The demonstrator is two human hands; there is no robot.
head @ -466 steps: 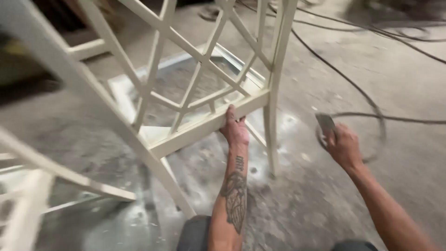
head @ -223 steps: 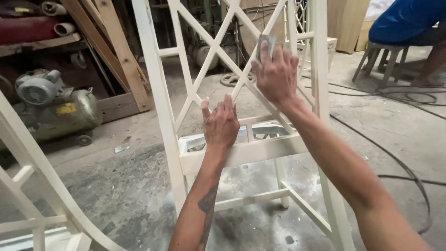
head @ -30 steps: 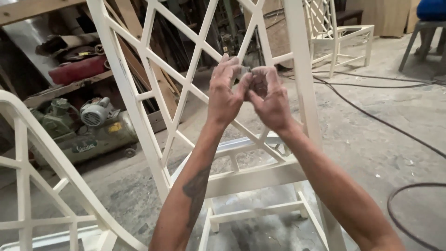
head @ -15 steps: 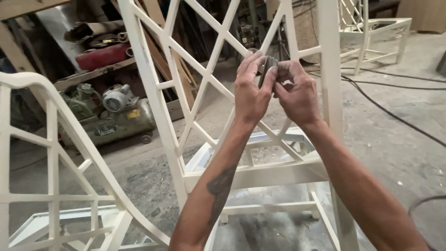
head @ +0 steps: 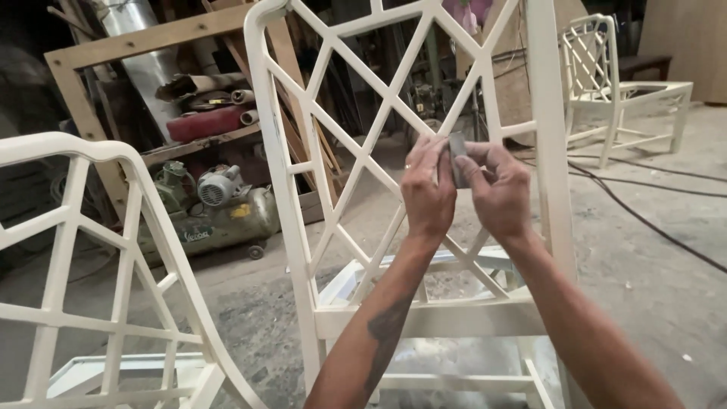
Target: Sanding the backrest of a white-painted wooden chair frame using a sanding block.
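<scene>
1. The left hand (head: pixel 426 193) is raised in front of the chair back, fingers curled in, pinching one edge of a small grey sanding pad (head: pixel 457 159).
2. The right hand (head: pixel 496 189) grips the pad's other edge, fingers bent close.
3. Just behind them is the cream lattice chair (head: pixel 363 144).
4. Farther back, an air compressor (head: pixel 219 208) sits on the floor.

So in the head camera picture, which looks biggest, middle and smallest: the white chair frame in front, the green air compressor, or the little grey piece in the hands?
1. White chair frame
2. Green air compressor, though it stands farther away
3. Grey piece, pinched by both hands
</scene>
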